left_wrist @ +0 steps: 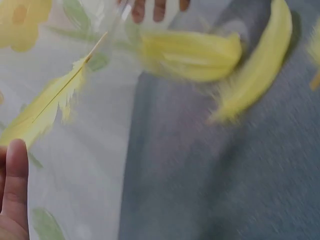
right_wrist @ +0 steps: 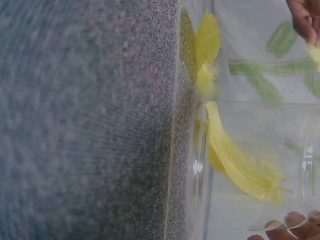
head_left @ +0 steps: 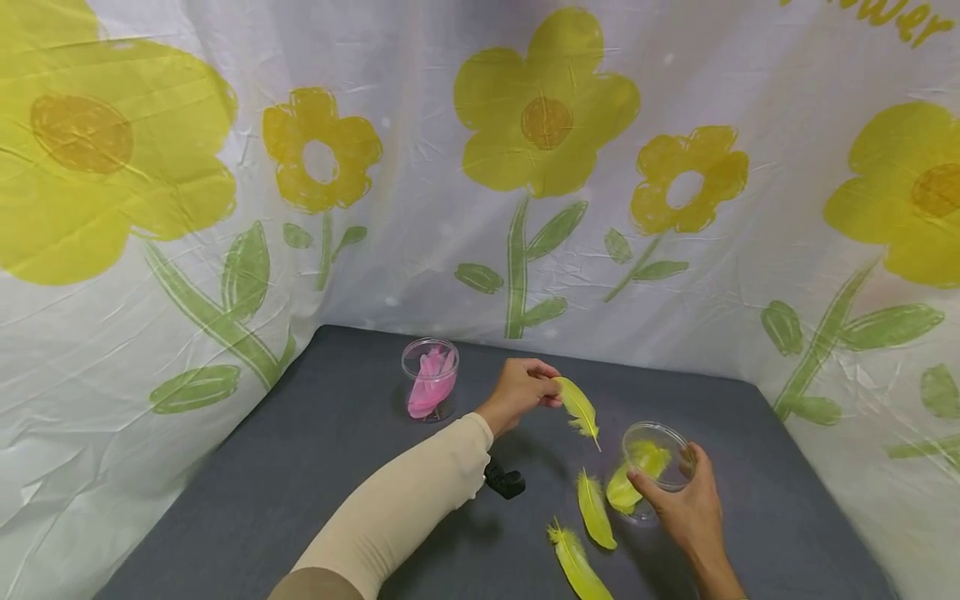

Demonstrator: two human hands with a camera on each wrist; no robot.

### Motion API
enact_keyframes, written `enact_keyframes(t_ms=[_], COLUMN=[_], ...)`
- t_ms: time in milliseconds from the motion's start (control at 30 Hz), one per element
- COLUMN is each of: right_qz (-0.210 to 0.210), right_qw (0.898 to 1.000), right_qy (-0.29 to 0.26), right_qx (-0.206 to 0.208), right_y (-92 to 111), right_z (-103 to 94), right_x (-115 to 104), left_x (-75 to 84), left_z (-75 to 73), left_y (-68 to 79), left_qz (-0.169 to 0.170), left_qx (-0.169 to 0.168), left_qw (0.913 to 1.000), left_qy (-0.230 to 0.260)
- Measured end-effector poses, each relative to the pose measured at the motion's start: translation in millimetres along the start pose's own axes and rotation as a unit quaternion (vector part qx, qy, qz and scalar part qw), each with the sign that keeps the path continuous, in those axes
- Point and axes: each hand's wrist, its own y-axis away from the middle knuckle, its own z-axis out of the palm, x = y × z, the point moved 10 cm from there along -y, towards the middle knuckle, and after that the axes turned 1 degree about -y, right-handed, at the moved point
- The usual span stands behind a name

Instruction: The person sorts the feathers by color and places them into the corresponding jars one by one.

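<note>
Between thumb and fingers, my left hand (head_left: 522,390) pinches a yellow feather (head_left: 577,408) above the table, its quill tip pointing down. In the left wrist view that feather (left_wrist: 50,105) extends from the thumb. My right hand (head_left: 688,504) grips the side of a clear plastic cup (head_left: 654,433) standing on the table. Inside the cup lie yellow feathers (right_wrist: 240,155); how many is hard to tell. Two more yellow feathers lie on the table left of the cup, one nearer it (head_left: 595,510) and one closer to the front (head_left: 577,563).
A second clear cup (head_left: 430,358) holding pink feathers (head_left: 432,383) stands at the back left of the dark grey table (head_left: 337,417). A small black object (head_left: 504,481) lies partly behind the left forearm. A white cloth with printed flowers (head_left: 420,208) hangs around the table.
</note>
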Motion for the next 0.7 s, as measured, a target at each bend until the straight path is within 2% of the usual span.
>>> enact_keyframes(t_ms=[233,367,533,700], right_qz=[-0.002,-0.002,0.001,0.003], right_qw=[1.0,1.0,1.0,1.0], right_qy=[-0.006,-0.008,-0.008,-0.007], right_qx=[0.002,0.003,0.002,0.001], right_y=[0,-1,-1,-2], right_z=[0.2,0.6,1.5,2.1], right_x=[0,0,1,1], left_x=[24.0,32.6,38.8,37.2], left_z=[30.0,46.5,60.2,76.2], left_y=[2.5,3.5,6.1,11.4], left_qz=[0.033,0.053,0.082,0.099], left_qx=[-0.01,-0.013,0.01,0.023], left_qw=[0.9992,0.9983,0.9965,0.9931], left_qy=[0.02,0.02,-0.017,-0.059])
